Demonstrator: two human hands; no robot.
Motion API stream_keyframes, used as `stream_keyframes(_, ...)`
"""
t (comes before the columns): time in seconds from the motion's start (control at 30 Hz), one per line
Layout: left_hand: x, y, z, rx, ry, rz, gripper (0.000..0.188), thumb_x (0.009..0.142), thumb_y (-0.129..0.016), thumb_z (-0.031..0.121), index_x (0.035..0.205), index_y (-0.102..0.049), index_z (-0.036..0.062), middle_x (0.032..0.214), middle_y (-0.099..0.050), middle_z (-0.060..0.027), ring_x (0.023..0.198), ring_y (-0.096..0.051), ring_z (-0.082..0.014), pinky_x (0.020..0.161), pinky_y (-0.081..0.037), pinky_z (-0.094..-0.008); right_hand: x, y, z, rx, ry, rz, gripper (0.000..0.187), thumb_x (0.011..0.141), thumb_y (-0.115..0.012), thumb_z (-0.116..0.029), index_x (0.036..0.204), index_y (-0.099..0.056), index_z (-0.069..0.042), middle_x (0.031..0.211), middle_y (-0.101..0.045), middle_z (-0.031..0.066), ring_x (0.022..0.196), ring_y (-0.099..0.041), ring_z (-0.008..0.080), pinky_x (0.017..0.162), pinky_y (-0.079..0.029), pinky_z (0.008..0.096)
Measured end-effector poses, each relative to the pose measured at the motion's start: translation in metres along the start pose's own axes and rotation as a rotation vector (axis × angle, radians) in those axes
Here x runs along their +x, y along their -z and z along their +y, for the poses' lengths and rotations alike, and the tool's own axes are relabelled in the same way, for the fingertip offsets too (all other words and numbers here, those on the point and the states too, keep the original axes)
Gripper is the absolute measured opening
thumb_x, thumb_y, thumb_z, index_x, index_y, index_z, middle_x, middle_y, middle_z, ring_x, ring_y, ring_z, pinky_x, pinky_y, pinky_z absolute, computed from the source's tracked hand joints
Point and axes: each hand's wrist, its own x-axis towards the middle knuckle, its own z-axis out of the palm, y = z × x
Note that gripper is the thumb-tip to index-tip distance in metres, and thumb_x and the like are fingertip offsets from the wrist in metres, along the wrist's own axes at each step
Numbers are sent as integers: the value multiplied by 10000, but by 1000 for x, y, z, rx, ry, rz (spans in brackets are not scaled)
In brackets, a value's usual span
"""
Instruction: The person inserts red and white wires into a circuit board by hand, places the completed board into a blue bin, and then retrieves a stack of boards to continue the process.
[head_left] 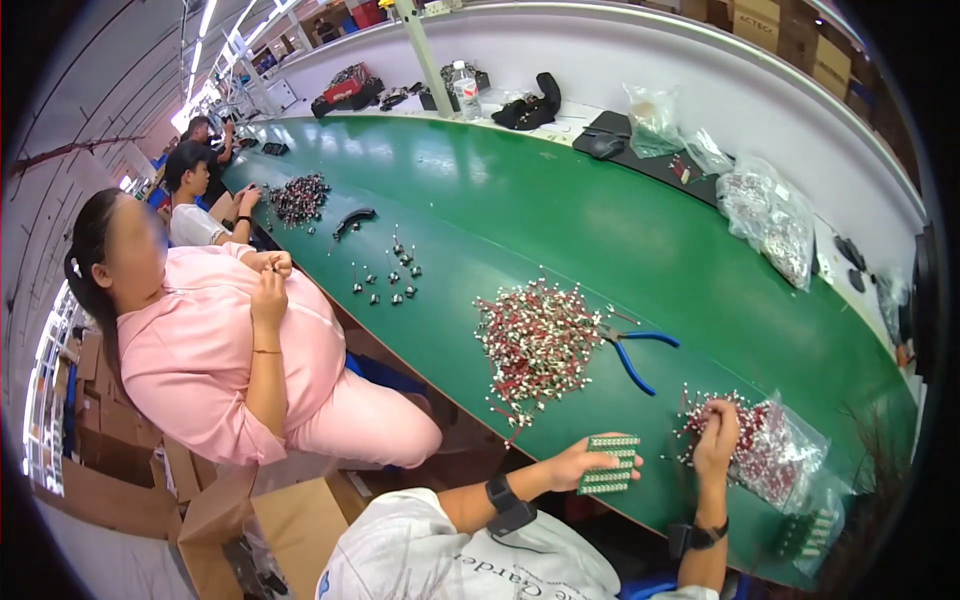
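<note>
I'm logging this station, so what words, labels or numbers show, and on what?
I give places, not transcriptions.
White shirt: dark lettering.
Brown carton, upper right: dark lettering.
Clear bottle: print too small to read.
Green circuit board in left hand: no readable text.

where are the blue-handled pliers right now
In the head view, the blue-handled pliers lie on the green table, right of centre, at the right edge of the large red-and-white heap, beyond and left of the right hand.
</note>
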Motion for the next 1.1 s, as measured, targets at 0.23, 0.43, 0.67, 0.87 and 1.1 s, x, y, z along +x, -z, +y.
stream_keyframes(0.23, 8, -6, 9, -44, 60, -17, 598, 866, -596, 44, 1420, -378, -16, 1292, -568, -212, 1176, -599, -352, 965, -528, -444, 2, 10, -36, -208, -56, 19, 127, 941, -536, -36, 1028, -606, 25, 875, -615, 120, 758, -578, 186, 706, -477, 309)
stream_keyframes(0.43, 24, -36, 26, 168, -213, 137, 663, 816, -652, 104, 1401, -380, -47, 1263, -564, -259, 1158, -596, -400, 972, -523, -482, -5, 2, -54, 155, -271, -20, 115, 954, -540, -36, 1026, -620, 6, 892, -614, 60, 787, -569, 103, 696, -472, 260)
stream_keyframes(0.67, 43, -70, 18, 404, -216, 161, 657, 820, -607, 43, 1417, -359, -73, 1282, -560, -252, 1194, -587, -348, 1018, -476, -427, -28, 20, -53, 213, -145, -51, 228, 960, -468, -10, 1101, -643, 29, 864, -604, 112, 775, -599, 195, 710, -485, 297)
stream_keyframes(0.87, 44, -78, 13, 440, -181, 137, 655, 820, -605, 39, 1416, -359, -76, 1286, -559, -247, 1198, -586, -338, 1031, -464, -426, -40, 25, -65, 303, -325, -62, 216, 970, -482, -12, 1144, -597, 43, 844, -624, 102, 733, -604, 157, 678, -496, 287)
stream_keyframes(1.1, 37, -70, 15, 473, -171, 97, 651, 826, -587, 26, 1426, -354, -71, 1294, -561, -236, 1224, -570, -332, 1050, -446, -415, -50, 8, -72, 308, -331, -16, 86, 962, -538, 1, 1031, -555, 49, 836, -678, 123, 773, -708, 165, 658, -543, 273)
